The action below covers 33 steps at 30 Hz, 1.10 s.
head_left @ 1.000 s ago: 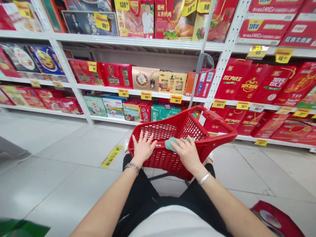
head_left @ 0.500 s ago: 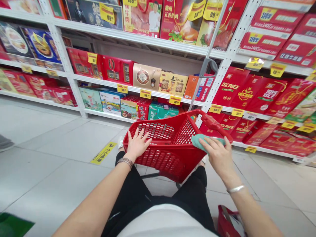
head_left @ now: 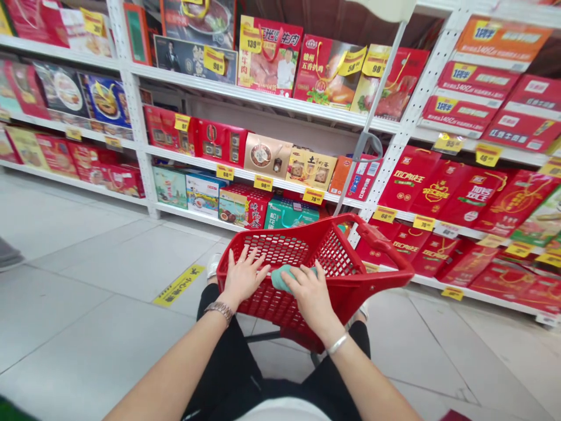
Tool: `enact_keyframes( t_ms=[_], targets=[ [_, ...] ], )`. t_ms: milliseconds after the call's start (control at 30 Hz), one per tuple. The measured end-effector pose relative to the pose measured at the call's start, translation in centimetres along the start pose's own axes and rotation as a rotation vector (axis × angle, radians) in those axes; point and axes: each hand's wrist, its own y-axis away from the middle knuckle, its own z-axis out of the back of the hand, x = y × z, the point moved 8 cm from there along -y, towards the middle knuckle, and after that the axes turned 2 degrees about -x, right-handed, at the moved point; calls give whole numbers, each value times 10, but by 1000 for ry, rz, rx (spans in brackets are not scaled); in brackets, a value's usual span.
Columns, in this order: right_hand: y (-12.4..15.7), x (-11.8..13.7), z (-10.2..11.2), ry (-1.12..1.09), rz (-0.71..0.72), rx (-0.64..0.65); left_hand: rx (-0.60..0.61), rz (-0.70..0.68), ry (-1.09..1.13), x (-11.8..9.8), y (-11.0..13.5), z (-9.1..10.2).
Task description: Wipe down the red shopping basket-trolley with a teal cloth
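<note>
A red plastic shopping basket [head_left: 350,275] lies tipped on its side on the floor in front of my knees, its grey pull handle [head_left: 363,146] rising against the shelves. My left hand [head_left: 242,275] rests flat on the basket's near rim, fingers spread. My right hand [head_left: 310,295] presses a teal cloth [head_left: 280,276] against the same rim, just right of the left hand, fingers curled over the cloth. A watch is on my left wrist and a bangle on my right.
White store shelves [head_left: 245,93] full of red and coloured gift boxes with yellow price tags run across the back. Pale floor tiles stretch to the left, with a yellow floor sticker [head_left: 179,285] nearby. A dark shape [head_left: 9,254] shows at the far left edge.
My right hand carried the cloth out to the basket's right rim, then back to the near rim beside my left hand. The left hand stayed on the rim. The view tilted up slightly.
</note>
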Motion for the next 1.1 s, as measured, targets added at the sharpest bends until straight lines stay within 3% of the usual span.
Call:
enact_keyframes(
  t_ms=[133,400,500,600,733,833,1000,1100],
  targets=[
    [9,-16,-3,1,-31,49,-15,11,13,3,3,1],
    [41,-99,61,129,-106,-14,27,1,-11,14,3,-2],
    [46,-124,74,162,-143,-30,50,-3,-13,21,-4,-5],
    [38,-133,68,129,-119,-7,71,11,0,31,-15,-6],
    [14,-124,49,130,-89,44,61,105,19,36,-27,-4],
    [-5,-109,46,190,-134,51,67,137,60,13,-32,-7],
    [-19,-81,49,246,-163,97,77,62,175,-62,-43,-16],
    [-15,-67,52,221,-123,107,85,91,208,-78,-49,-17]
  ],
)
